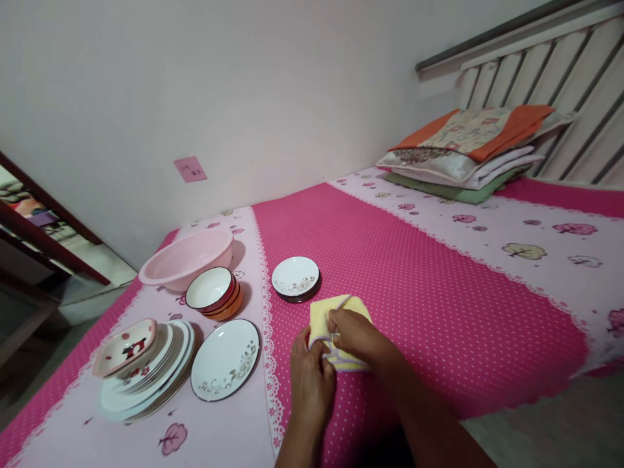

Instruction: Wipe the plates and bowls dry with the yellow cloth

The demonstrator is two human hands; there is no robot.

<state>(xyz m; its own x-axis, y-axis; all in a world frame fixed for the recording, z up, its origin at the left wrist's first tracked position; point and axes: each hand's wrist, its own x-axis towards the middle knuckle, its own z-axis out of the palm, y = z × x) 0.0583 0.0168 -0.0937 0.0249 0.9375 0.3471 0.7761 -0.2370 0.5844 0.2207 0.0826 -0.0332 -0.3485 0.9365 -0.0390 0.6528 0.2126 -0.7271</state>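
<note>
A folded yellow cloth [361,309] with pale purple edging lies on the bed, its near left side under both hands. My left hand [312,374] grips its left edge between thumb and fingers. Across the cloth's middle my right hand [355,333] has its fingers curled in and closed on the fabric; its fingertips are partly hidden. Just beyond the cloth sits a short stack of small white plates [295,276] with dark rims and a floral print. To the left of my left hand, a larger white floral plate [227,359] lies flat.
Left of the large plate stands a tall stack of plates [173,380] topped by a pink-rimmed dish [127,348]. Behind it are stacked bowls [210,289] and a pink basin [190,257]. Pillows [468,146] are piled at the far right by the white headboard [550,91]. A wall borders the bed's far side.
</note>
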